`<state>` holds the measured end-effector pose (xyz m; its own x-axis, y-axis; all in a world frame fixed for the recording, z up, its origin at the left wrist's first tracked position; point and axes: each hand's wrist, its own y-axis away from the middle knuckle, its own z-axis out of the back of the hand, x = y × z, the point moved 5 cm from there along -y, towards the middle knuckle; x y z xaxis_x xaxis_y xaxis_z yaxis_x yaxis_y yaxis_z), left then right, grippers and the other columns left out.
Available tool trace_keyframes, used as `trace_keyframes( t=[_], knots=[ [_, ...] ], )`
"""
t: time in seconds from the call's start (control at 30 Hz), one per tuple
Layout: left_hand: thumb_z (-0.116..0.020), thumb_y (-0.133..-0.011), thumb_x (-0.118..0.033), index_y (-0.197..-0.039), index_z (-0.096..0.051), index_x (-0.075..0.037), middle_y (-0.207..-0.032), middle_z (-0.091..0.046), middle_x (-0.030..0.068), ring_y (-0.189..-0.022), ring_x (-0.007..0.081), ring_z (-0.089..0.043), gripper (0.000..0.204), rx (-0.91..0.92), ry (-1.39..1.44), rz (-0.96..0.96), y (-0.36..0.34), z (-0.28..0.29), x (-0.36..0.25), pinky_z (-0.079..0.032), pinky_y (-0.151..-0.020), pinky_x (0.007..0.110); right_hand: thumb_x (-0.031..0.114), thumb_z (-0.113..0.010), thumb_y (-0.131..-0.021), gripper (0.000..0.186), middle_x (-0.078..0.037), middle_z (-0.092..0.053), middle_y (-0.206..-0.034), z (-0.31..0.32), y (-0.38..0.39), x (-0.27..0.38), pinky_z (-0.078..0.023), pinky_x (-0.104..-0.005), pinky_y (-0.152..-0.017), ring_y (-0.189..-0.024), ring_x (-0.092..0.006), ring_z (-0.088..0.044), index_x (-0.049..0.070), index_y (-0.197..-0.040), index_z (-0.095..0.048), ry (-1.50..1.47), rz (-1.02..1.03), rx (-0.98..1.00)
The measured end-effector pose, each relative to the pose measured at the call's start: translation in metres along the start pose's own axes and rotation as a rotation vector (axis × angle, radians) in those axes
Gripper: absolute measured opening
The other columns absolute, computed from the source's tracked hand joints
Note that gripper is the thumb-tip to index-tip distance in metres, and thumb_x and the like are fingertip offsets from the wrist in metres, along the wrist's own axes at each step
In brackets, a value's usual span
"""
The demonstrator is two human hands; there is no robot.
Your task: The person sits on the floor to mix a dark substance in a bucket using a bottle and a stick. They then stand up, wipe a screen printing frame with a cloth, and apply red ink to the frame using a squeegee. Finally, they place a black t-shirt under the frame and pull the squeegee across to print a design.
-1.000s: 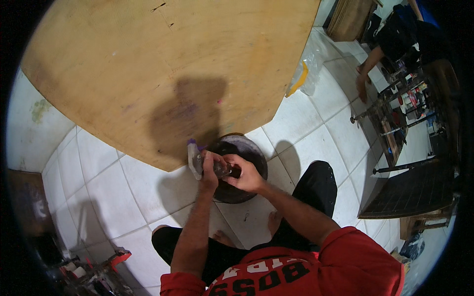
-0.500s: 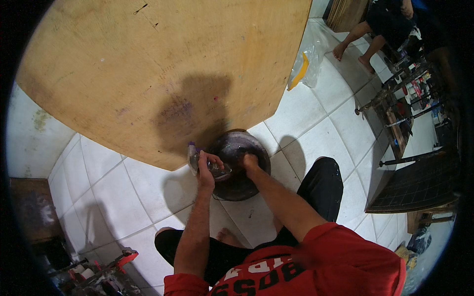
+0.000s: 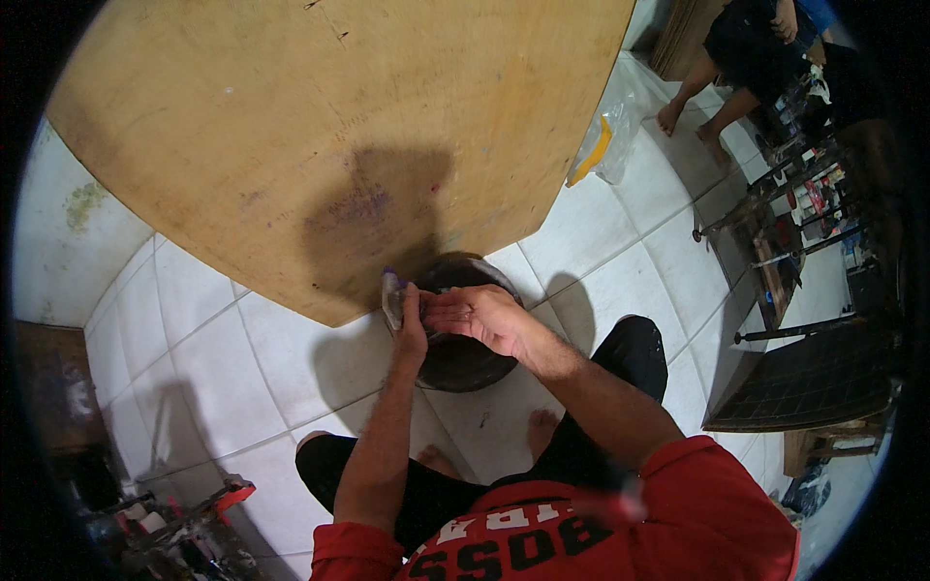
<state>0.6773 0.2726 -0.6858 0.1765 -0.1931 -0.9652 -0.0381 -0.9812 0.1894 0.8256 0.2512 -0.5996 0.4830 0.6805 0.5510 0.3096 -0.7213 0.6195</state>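
Observation:
A round dark basin [image 3: 472, 364] stands on the floor before me, against the foot of the wooden board. Over its left side my left hand [image 3: 412, 321] grips a greyish, partly see-through object [image 3: 391, 296] with a purple end. Its exact kind I cannot make out. My right hand [image 3: 489, 320] is above the basin, fingers stretched out leftward, the fingertips close to the held object. Whether they touch it is hidden. The basin's contents are mostly covered by my hands.
A large wooden board [image 3: 242, 145] leans beyond the basin. At the far right are a clear plastic bag [image 3: 615, 160] with a yellow strip [image 3: 593, 153], a seated person's legs [image 3: 722, 102] and a cluttered rack [image 3: 785, 232]. Tools [image 3: 184, 533] lie at lower left.
My right hand has come up out of the basin and moved left to the object in my left hand. The left hand still holds it, turned a little. The view has shifted slightly.

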Motion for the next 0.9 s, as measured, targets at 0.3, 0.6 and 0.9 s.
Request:
trace_keyframes(
  t=[0.3, 0.6, 0.9],
  knots=[
    [-0.05, -0.109, -0.048, -0.094, -0.068, -0.005, -0.086, -0.066, 0.002, -0.081, 0.0137, -0.061, 0.048, -0.082, 0.091, 0.058, 0.002, -0.014, 0.012, -0.049, -0.081, 0.031, 0.016, -0.047, -0.111, 0.035, -0.02, -0.072, -0.121, -0.016, 0.014, 0.013, -0.059, -0.0367, -0.099, -0.111, -0.0275, -0.072, -0.01, -0.127, -0.063, 0.204, 0.046, -0.117],
    [-0.032, -0.114, -0.042, -0.085, -0.052, -0.006, -0.083, -0.062, 0.0102, -0.08, 0.0208, -0.059, 0.051, 0.089, 0.068, -0.073, -0.003, -0.014, 0.004, -0.048, -0.084, 0.036, 0.019, -0.042, -0.109, 0.036, -0.016, -0.071, -0.115, 0.105, -0.041, -0.033, -0.058, -0.0392, -0.092, -0.104, -0.0286, -0.07, -0.005, -0.128, -0.061, 0.069, 0.152, -0.425],
    [-0.035, -0.114, -0.04, -0.081, -0.052, -0.006, -0.083, -0.063, 0.0107, -0.078, 0.0211, -0.06, 0.05, 0.036, 0.085, -0.087, 0.001, -0.012, -0.003, -0.049, -0.081, 0.036, 0.023, -0.042, -0.106, 0.034, -0.016, -0.072, -0.108, 0.17, -0.105, -0.119, -0.055, -0.0462, -0.099, -0.099, -0.0318, -0.069, -0.001, -0.117, -0.064, -0.259, -0.006, -0.449]
  ],
)
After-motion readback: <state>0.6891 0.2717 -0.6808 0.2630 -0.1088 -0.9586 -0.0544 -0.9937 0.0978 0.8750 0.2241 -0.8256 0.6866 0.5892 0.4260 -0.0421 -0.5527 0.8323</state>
